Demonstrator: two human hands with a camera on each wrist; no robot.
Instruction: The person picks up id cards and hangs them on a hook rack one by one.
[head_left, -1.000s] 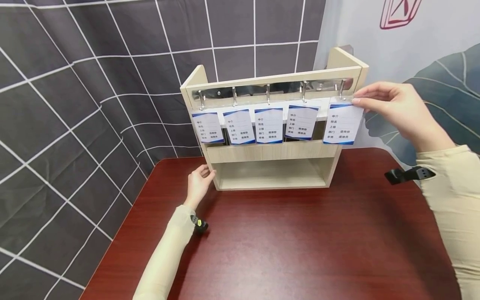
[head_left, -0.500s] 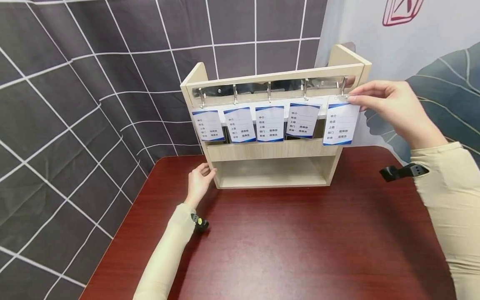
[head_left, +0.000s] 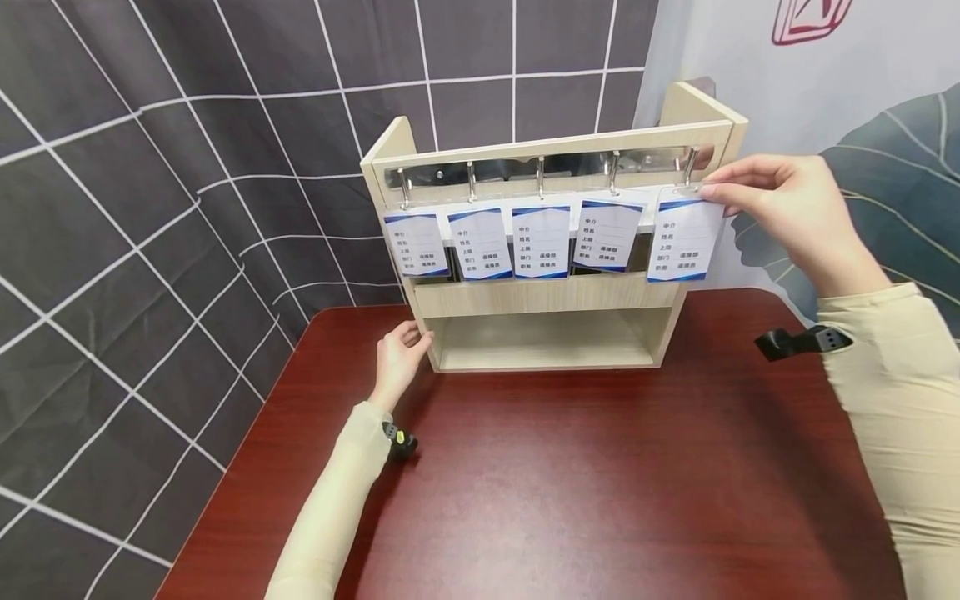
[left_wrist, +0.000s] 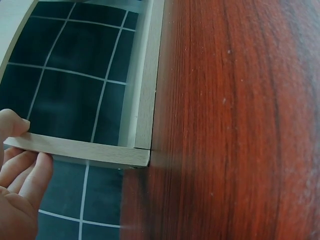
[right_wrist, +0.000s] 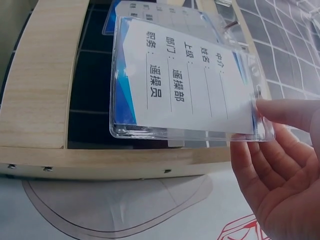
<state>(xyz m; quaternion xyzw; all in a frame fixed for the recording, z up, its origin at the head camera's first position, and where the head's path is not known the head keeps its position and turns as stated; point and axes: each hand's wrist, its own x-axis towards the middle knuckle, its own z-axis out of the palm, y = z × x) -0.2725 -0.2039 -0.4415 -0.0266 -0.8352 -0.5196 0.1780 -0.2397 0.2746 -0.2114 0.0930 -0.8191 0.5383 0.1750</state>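
Note:
A pale wooden rack stands on the table, with a row of hooks along its upper metal strip. From the hooks hang several name badges in clear sleeves. My right hand pinches the top corner of the rightmost badge between thumb and fingers, right beside its hook. In the right wrist view this badge shows more clear sleeves stacked behind it. My left hand grips the rack's lower left side panel, thumb on one face and fingers on the other.
The dark red table extends in front of the rack. A dark curtain with white grid lines hangs behind and to the left. To the right is a pale backdrop with a leaf print. The rack's lower compartment faces me.
My right hand first shifts the rightmost badge slightly left, then it settles against the hook. The left hand keeps its grip on the side panel. The view tilts slightly.

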